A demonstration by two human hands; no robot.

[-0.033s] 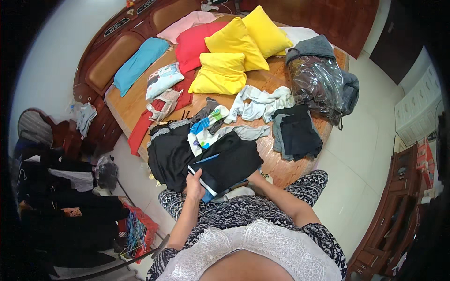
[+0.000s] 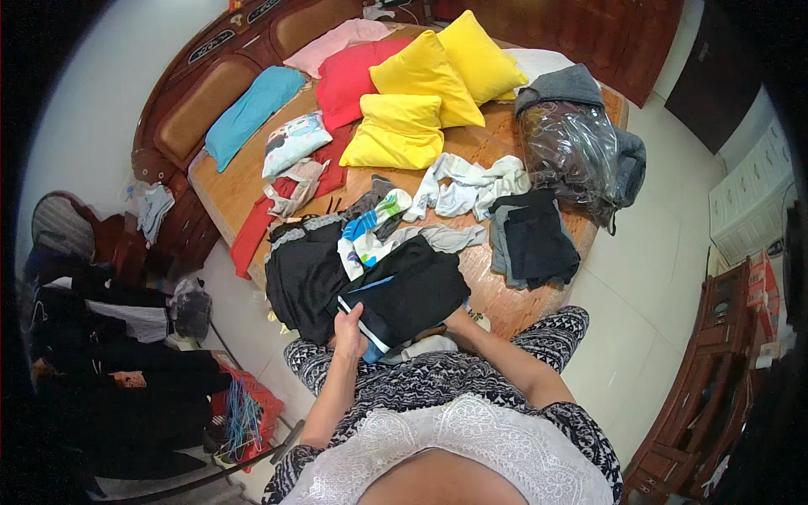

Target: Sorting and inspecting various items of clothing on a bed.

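Note:
Over my lap, a folded black garment [image 2: 412, 295] with a white edge strip and a bit of blue lining lies between my hands. My left hand [image 2: 349, 330] grips its near left edge, thumb on top of the white strip. At the right side my right hand [image 2: 457, 321] reaches under the cloth; its fingers are mostly hidden there. A heap of black clothing [image 2: 303, 290] lies just left of the garment. Beyond it sits a white cloth with blue and green print [image 2: 367, 238]. To the right is a folded stack of dark and grey clothes [image 2: 539, 240].
White clothes [image 2: 465, 185] and a red garment [image 2: 252, 236] lie on the bed's woven mat [image 2: 215, 198]. Yellow cushions [image 2: 391, 130] and a blue pillow [image 2: 252, 118] are farther back. A clear plastic bag [image 2: 568, 147] stands at the right edge; clothes and hangers [image 2: 242, 421] are at lower left.

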